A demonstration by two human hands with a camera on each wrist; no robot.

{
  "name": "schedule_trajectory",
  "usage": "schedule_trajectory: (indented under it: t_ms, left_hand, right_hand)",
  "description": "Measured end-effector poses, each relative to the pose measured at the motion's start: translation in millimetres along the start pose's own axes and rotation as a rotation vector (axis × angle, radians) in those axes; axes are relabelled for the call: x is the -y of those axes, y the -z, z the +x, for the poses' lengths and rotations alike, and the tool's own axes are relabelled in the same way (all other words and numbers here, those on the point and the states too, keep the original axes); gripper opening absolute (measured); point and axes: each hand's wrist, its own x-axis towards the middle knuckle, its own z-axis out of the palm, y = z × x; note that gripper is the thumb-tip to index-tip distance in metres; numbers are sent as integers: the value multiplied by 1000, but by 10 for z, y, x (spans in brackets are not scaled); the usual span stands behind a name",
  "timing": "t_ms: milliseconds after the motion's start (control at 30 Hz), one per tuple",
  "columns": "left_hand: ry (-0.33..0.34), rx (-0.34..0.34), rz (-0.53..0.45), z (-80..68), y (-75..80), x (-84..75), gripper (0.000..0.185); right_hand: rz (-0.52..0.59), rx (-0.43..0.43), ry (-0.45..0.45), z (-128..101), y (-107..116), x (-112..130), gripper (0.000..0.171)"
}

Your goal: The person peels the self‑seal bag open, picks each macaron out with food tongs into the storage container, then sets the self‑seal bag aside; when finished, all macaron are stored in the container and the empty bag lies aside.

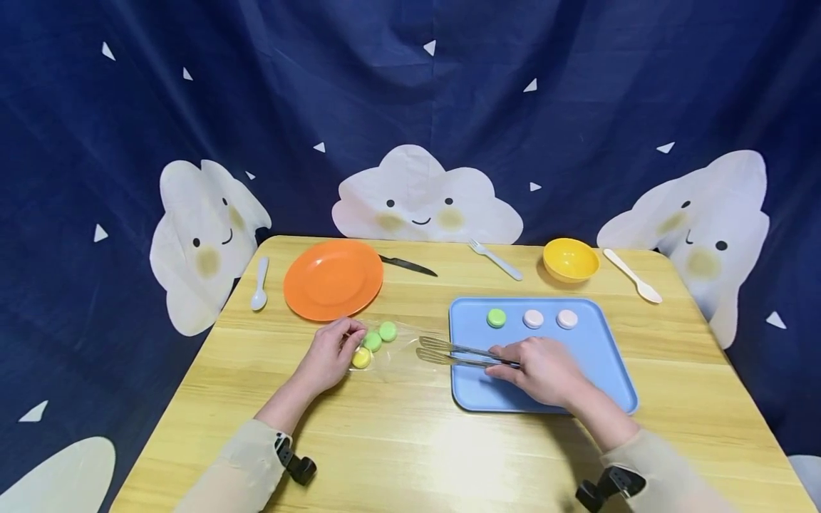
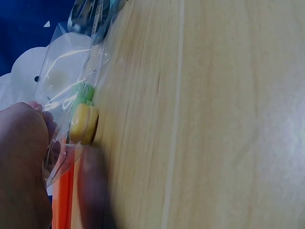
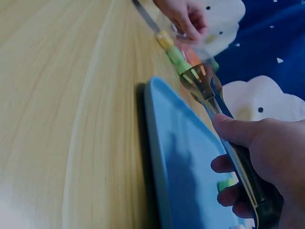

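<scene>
Head view: the left hand (image 1: 328, 356), fingers pinching a clear bag (image 1: 403, 365) of macarons (image 1: 372, 341) near an orange plate (image 1: 333, 279); the right hand (image 1: 544, 367), fingers gripping tongs (image 1: 473, 350) above a blue tray (image 1: 593, 331), a bowl (image 1: 571, 260) behind on the counter (image 1: 385, 442). Left wrist: the bag veils some fingers. Right wrist: tongs overlap the macarons.

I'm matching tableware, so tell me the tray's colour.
Blue; the tray shows best in the head view.
</scene>
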Motion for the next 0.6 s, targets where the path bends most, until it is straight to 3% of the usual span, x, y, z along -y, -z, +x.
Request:
schedule_trajectory:
  t_ms: [300, 600]
  left_hand:
    - [36, 23, -6, 9, 25, -42, 6]
    - [28, 46, -29, 52, 5, -62, 7]
  right_hand:
    - [-19, 8, 32, 277, -257, 178, 42]
    - [-112, -59, 59, 405, -386, 282, 49]
